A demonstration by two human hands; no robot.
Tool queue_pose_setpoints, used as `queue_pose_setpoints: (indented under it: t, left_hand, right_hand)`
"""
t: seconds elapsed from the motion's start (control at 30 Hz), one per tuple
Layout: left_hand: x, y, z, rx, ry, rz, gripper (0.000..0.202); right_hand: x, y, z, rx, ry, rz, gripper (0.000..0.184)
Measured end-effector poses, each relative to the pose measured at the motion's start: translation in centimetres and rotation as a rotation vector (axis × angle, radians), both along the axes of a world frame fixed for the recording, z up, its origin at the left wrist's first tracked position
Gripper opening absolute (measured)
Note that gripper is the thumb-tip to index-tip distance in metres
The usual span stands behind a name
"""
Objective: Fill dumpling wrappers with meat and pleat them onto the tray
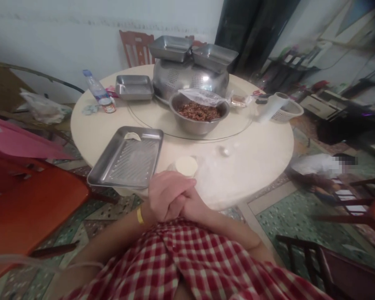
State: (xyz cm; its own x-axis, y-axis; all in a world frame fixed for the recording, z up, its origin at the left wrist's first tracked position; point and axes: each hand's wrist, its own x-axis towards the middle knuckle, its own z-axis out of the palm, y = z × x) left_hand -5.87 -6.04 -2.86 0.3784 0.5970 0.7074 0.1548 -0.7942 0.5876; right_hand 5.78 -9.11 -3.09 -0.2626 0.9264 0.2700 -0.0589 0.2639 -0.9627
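My left hand point(165, 192), with a yellow band at its wrist, is clasped over my right hand point(192, 205) at the table's front edge. Both are closed around each other; some fingers are hidden in the clasp. Just beyond them lies a round pale dough wrapper point(186, 166) on the floured tabletop. A small lump of dough point(224, 151) sits farther right. To the left, a metal tray point(125, 166) holds one folded dumpling point(132, 136) near its far edge. A steel bowl point(195, 125) of dark minced filling point(200, 112) stands behind the wrapper, partly covered by clear plastic.
Behind the bowl, a large upturned colander point(190, 77) carries two metal trays. Another tray point(134, 88), a bottle point(95, 87) and a can point(107, 105) stand back left. A white basket point(287, 108) is at right. An orange chair point(31, 204) borders the left; a person point(315, 166) is low at right.
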Motion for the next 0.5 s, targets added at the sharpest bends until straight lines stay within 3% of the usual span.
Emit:
queue_pose_setpoints:
  t: [0.07, 0.13, 0.2, 0.27, 0.3, 0.4, 0.5]
  left_hand:
    - [-0.1, 0.4, 0.3, 0.078, 0.007, -0.013, 0.027]
    - [-0.2, 1.6, 1.7, 0.121, 0.041, 0.058, 0.032]
    - [-0.4, 4.2, 3.8, 0.135, 0.082, 0.129, 0.027]
    - [-0.4, 8.5, 6.1, 0.230, 0.129, 0.148, 0.021]
    - [-0.1, 11.2, 7.1, 0.219, 0.166, 0.201, 0.022]
    - [1.5, 20.4, 8.9, 0.121, 0.442, 0.302, 0.031]
    - [3.7, 28.7, 9.2, 0.032, 0.769, 0.349, 0.042]
  right_hand:
    - [1.6, -0.5, 0.1, 0.036, -0.043, -0.003, 0.017]
    - [4.5, -0.1, 0.5, 0.100, -0.116, -0.091, 0.017]
    - [8.6, 1.7, 1.3, 0.140, -0.202, -0.348, 0.021]
    - [13.3, 5.3, 2.4, 0.237, -0.321, -0.715, 0.022]
    - [15.6, 7.6, 2.9, 0.269, -0.392, -0.824, 0.024]
    - [20.9, 15.1, 4.4, 0.215, -0.717, -0.888, 0.034]
    - [23.1, 21.5, 5.2, 0.209, -0.824, -0.858, 0.035]
